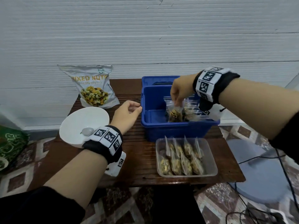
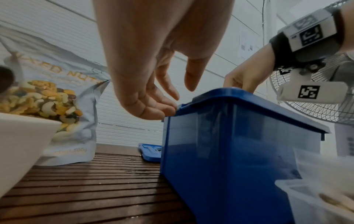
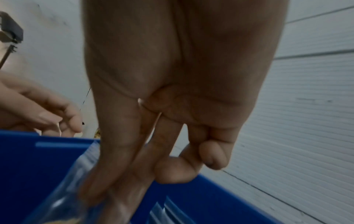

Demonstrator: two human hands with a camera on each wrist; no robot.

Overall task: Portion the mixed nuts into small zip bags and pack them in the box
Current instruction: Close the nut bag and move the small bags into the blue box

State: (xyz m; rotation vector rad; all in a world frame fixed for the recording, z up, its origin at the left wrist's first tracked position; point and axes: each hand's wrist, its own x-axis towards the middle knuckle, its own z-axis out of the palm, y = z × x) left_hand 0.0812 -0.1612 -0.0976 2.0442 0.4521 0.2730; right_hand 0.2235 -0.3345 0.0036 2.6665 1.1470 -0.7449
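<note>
Presently my right hand reaches down into the blue box from the two o'clock side, thumb and fingers pinching the top of a small zip bag of nuts. I see that bag upright inside the box, toward its right half, with further filled bags standing just beside it at three o'clock. The right wrist view confirms the pinch: two fingers extended against clear plastic, the rest curled.

My left hand hovers at nine o'clock of the box, holding nothing, fingers loosely curled, their tips at the box's left rim; I cannot tell whether they touch it.

At six o'clock of the box, a clear plastic tray holds a row of filled zip bags. A white bowl sits at nine o'clock, partly behind my left wrist. The mixed nuts pouch stands at ten o'clock on the wooden table. A blue lid lies behind the box at twelve o'clock.
</note>
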